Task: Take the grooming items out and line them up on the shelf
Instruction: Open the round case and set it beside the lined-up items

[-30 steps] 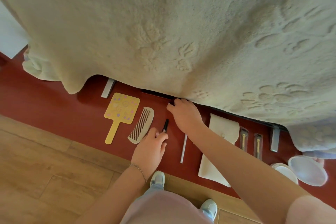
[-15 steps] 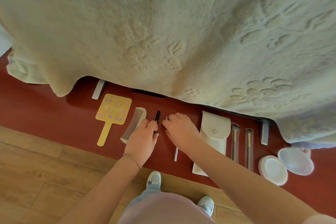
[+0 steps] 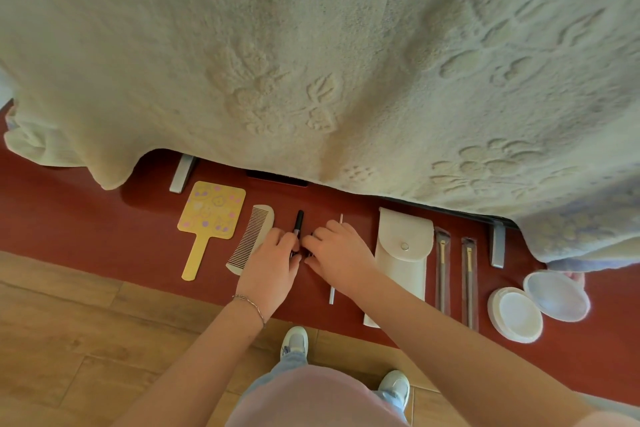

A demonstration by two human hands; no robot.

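The cream blanket fills most of my view, hanging over the back of the red shelf, with wood floor below. Along the shelf the grooming items lie in a row: white pouch, yellow hand mirror, open round compact, comb, two sleeved brushes, a thin silver stick and a black pen-like item.

My left hand has its fingers curled on the lower end of the black item, which lies on the shelf between comb and stick. My right hand sits just beside it, fingertips bent down at the same spot; whether they pinch something small there I cannot tell.

I judge this step is squaring the black item. To do it well I would nudge it parallel to the comb and stick, level the ends, keep even gaps, and avoid knocking the comb with my left palm.
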